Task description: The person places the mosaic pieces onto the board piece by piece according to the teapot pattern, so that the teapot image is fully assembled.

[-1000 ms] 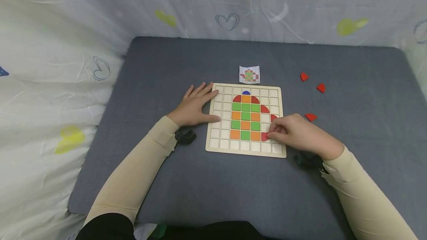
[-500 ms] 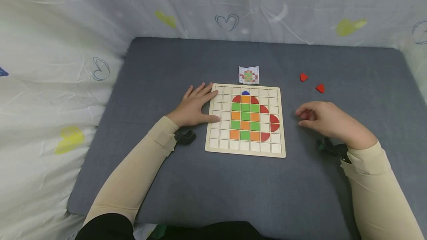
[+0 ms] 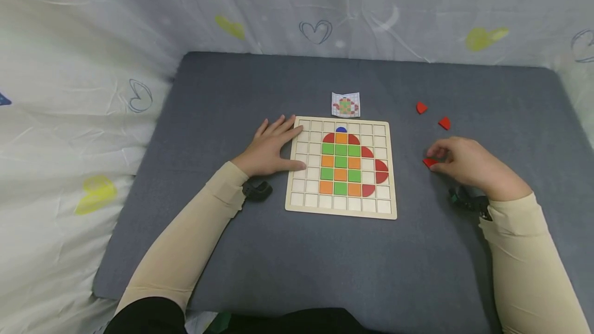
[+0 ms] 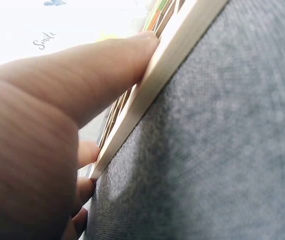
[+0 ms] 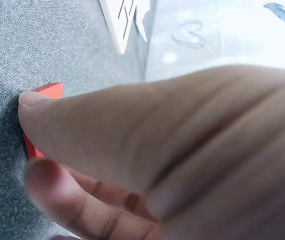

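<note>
A wooden grid board point(image 3: 297, 201) lies on the table, its cells partly filled with green and orange squares, red quarter-circles and a blue half-circle. My left hand point(image 3: 269, 151) rests spread at the board's left edge, with the thumb point(image 4: 117, 57) over the rim in the left wrist view. Right of the board, my right hand point(image 3: 471, 165) holds a red quarter-circle piece point(image 3: 428, 162) between thumb and index finger, low at the table. In the right wrist view the thumb covers much of that red piece point(image 5: 51, 91).
Two more loose red pieces, one farther back point(image 3: 421, 107) and one nearer my right hand point(image 3: 444, 123), lie on the grey table point(image 3: 334, 267). A small printed pattern card point(image 3: 345, 105) lies just behind the board. A patterned curtain point(image 3: 278, 4) hangs behind the table.
My right hand has moved right from the board to the loose red piece. A red quarter-circle the hand was covering now shows on the board's right side. My left hand stays put.
</note>
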Available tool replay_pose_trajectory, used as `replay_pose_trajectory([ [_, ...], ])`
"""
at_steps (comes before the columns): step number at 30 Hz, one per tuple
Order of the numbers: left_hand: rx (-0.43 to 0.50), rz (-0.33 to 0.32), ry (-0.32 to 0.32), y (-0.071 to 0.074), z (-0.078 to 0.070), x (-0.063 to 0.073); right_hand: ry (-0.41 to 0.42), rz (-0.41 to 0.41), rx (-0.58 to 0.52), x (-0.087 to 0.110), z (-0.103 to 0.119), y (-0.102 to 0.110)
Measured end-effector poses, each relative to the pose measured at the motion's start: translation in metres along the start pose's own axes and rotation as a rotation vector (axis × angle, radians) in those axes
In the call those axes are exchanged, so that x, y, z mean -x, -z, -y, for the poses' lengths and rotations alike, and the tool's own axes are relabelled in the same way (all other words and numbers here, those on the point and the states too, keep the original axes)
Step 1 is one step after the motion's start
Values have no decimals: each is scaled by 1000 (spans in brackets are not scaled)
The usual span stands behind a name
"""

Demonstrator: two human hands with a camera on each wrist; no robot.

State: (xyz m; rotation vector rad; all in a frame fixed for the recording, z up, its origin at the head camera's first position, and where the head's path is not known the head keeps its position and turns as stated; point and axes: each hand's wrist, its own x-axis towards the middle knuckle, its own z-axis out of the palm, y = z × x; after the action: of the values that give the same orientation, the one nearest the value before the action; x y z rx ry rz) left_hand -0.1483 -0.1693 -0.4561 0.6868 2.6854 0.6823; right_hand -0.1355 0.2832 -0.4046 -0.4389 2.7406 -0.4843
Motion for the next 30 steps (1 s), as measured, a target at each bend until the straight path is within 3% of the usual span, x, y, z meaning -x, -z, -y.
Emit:
replay_pose_trajectory([
  [20, -12, -14, 11, 1, 1, 3, 40, 0, -37, -3, 15, -2],
  [30, -17, -8, 5, 0, -1, 1, 112, -71, -69, 0, 50, -3],
])
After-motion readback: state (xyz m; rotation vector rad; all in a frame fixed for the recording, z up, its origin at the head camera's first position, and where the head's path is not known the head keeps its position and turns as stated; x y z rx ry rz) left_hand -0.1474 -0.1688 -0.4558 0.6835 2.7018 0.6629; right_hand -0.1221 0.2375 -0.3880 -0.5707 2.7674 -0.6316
